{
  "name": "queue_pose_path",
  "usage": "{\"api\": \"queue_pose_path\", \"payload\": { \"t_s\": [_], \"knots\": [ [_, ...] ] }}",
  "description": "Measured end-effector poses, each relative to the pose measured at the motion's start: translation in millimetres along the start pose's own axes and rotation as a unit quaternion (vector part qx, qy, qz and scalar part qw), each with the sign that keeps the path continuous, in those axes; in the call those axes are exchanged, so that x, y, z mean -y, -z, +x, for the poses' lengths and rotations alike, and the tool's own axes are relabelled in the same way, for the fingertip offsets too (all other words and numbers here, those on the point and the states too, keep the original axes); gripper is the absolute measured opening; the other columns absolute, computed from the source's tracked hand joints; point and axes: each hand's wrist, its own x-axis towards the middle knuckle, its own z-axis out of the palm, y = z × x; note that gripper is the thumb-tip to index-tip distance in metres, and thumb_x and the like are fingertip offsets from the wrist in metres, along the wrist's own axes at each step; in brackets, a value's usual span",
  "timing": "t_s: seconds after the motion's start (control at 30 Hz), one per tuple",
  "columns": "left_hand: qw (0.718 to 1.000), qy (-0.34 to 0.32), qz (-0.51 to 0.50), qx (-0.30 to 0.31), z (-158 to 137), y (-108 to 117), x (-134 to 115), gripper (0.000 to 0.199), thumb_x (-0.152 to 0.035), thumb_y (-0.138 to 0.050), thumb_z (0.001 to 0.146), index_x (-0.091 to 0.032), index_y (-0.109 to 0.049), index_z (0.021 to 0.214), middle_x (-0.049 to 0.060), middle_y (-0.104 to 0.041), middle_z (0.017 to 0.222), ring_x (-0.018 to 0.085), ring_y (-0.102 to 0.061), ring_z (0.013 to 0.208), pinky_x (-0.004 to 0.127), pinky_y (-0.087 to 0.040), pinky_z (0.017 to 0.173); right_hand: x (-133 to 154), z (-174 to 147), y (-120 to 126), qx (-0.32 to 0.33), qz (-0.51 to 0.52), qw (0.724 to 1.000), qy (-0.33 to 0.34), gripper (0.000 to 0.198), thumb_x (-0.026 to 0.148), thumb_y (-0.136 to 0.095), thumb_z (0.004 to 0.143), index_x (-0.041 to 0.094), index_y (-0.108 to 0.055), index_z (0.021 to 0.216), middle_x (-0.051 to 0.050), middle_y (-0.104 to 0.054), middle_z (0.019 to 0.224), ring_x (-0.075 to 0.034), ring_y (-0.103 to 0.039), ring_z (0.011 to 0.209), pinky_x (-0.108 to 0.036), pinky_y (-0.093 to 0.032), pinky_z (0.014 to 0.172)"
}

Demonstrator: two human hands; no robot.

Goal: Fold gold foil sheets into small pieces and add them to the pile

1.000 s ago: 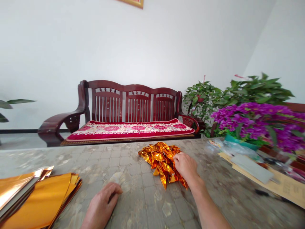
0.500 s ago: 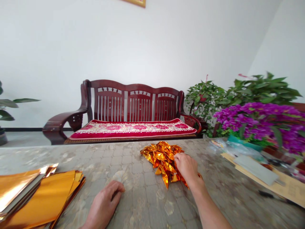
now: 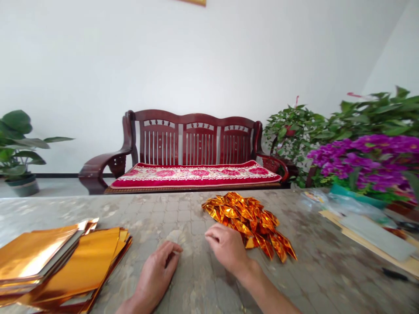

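My right hand point(image 3: 228, 248) is over the table, just left of and in front of a heap of folded gold foil papers point(image 3: 248, 218). Its fingers are curled together, and nothing shows in them. On the tabletop rests my left hand point(image 3: 157, 272), loosely closed with thumb and forefinger close together; I see nothing in it. To its left lie stacks of flat gold foil sheets, one bright and shiny point(image 3: 36, 253), the other more orange point(image 3: 88, 261). A gap of bare table separates my two hands.
The patterned table point(image 3: 186, 288) carries clear plastic bags point(image 3: 353, 207), a brown sheet with a pale flat slab point(image 3: 376, 233) and a black pen-like item point(image 3: 394, 274) on the right. Purple flowers point(image 3: 363, 163) stand behind them. A wooden bench point(image 3: 183, 139) is beyond the table.
My right hand has come away from the foil heap toward the left, leaving more of the heap in sight. My left hand stays curled on the table. The view has turned slightly left.
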Motion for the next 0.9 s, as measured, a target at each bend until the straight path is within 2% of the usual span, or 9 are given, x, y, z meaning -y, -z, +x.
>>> {"api": "queue_pose_path", "payload": {
  "t_s": [0.17, 0.27, 0.37, 0.6, 0.73, 0.9],
  "knots": [
    [1.0, 0.001, 0.003, -0.003, -1.1, -1.7, -2.0, 0.019, -0.024, -0.046, 0.089, -0.023, -0.065, 0.092, -0.001, -0.066, 0.077, 0.016, -0.063, 0.072, 0.025, -0.047, 0.069, 8.9, -18.7, -31.3, 0.052, 0.003, 0.996, 0.075, 0.018, 0.01, -0.061, 0.087, 0.025, -0.072, 0.085, 0.002, -0.072, 0.087, -0.012, -0.066, 0.081, -0.019, -0.044, 0.073],
    [1.0, -0.01, -0.006, -0.013, -1.4, -2.3, -2.3, 0.02, -0.023, -0.045, 0.09, -0.023, -0.065, 0.088, -0.001, -0.069, 0.081, 0.016, -0.064, 0.076, 0.024, -0.048, 0.072, 1.9, -20.2, -39.2, 0.052, -0.021, 0.992, 0.116, 0.015, 0.014, -0.059, 0.091, 0.022, -0.07, 0.086, 0.0, -0.07, 0.086, -0.014, -0.065, 0.083, -0.022, -0.045, 0.075],
    [0.999, -0.015, 0.003, -0.029, -1.9, -1.5, -3.6, 0.019, -0.021, -0.046, 0.09, -0.024, -0.064, 0.087, -0.001, -0.07, 0.082, 0.016, -0.065, 0.079, 0.024, -0.048, 0.074, -2.7, -15.9, -42.7, 0.051, -0.037, 0.986, 0.154, 0.022, 0.018, -0.051, 0.097, 0.021, -0.068, 0.083, -0.002, -0.068, 0.083, -0.016, -0.062, 0.081, -0.025, -0.046, 0.075],
    [0.995, -0.027, 0.085, -0.038, -1.2, 7.4, -17.0, 0.021, -0.012, -0.05, 0.087, -0.024, -0.066, 0.09, 0.0, -0.071, 0.088, 0.016, -0.065, 0.089, 0.025, -0.047, 0.081, -2.4, -12.4, -41.1, 0.066, -0.031, 0.985, 0.156, 0.026, 0.02, -0.046, 0.1, 0.02, -0.067, 0.086, -0.003, -0.066, 0.085, -0.017, -0.061, 0.085, -0.027, -0.045, 0.077],
    [0.988, 0.003, 0.143, -0.048, 4.3, 28.4, -28.8, 0.022, -0.01, -0.051, 0.086, -0.024, -0.067, 0.092, 0.0, -0.072, 0.092, 0.017, -0.065, 0.094, 0.026, -0.045, 0.083, -1.5, -12.0, -39.1, 0.074, -0.024, 0.986, 0.148, 0.025, 0.02, -0.045, 0.099, 0.021, -0.067, 0.087, -0.004, -0.066, 0.086, -0.018, -0.061, 0.086, -0.028, -0.046, 0.079],
    [0.965, 0.103, 0.239, -0.045, 13.3, 83.2, -27.3, 0.023, -0.012, -0.054, 0.082, -0.023, -0.068, 0.097, 0.002, -0.07, 0.101, 0.02, -0.064, 0.102, 0.028, -0.044, 0.083, -1.6, -10.1, -37.9, 0.074, -0.021, 0.986, 0.149, 0.025, 0.019, -0.045, 0.098, 0.021, -0.067, 0.086, -0.004, -0.067, 0.086, -0.018, -0.062, 0.086, -0.027, -0.047, 0.079]
  ]
}}
